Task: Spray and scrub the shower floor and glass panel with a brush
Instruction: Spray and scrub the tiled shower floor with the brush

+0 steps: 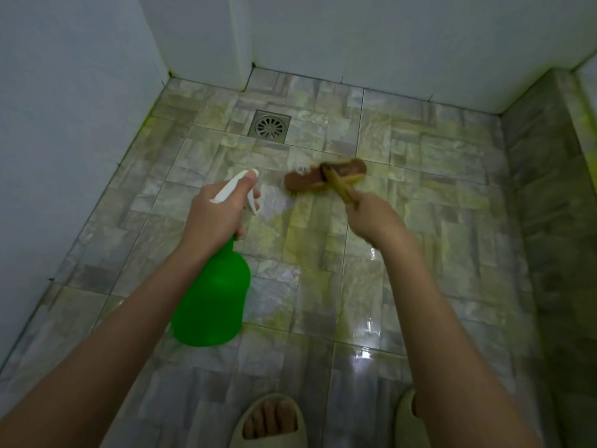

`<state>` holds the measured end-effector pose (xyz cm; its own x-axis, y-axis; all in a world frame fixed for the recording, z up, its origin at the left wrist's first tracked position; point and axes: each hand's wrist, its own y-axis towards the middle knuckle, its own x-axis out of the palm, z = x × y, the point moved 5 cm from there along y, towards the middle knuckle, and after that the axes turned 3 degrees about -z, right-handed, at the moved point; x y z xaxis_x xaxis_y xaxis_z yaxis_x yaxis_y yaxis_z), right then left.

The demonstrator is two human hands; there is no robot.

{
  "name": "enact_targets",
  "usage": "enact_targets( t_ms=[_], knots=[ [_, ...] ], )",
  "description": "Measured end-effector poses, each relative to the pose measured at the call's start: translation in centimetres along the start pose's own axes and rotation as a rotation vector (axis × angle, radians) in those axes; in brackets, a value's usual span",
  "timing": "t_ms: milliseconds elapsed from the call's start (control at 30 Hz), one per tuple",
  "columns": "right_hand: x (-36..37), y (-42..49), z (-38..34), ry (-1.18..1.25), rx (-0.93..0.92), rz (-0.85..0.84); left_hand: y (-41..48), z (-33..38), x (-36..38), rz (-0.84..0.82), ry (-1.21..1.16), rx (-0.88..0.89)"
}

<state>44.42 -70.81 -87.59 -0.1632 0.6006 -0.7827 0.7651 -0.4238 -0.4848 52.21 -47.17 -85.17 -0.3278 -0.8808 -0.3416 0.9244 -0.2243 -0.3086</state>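
My left hand grips the neck of a green spray bottle with a white trigger head, its nozzle pointing forward over the tiled shower floor. My right hand holds the yellow handle of a brown scrub brush, whose bristles press on the wet tiles just right of the nozzle. A patch of white foam lies on the floor between bottle and brush. No glass panel is clearly visible.
A square metal drain sits in the floor beyond the brush. White walls close in at the left and back. A raised tiled ledge runs along the right. My feet in pale slippers stand at the bottom edge.
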Motion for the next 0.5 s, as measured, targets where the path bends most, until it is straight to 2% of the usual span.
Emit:
enact_targets(
  t_ms=[133, 300, 500],
  knots=[
    [-2.2, 3.4, -2.0, -0.008, -0.044, -0.013, 0.2, 0.1, -0.4, 0.007, -0.029, 0.006],
    [1.3, -7.1, 1.9, 0.013, 0.015, -0.083, 0.7, -0.2, -0.9, 0.024, -0.038, -0.019],
    [-0.8, 0.8, -4.1, -0.057, -0.085, -0.025, 0.4, -0.1, -1.1, 0.034, -0.037, -0.002]
  ],
)
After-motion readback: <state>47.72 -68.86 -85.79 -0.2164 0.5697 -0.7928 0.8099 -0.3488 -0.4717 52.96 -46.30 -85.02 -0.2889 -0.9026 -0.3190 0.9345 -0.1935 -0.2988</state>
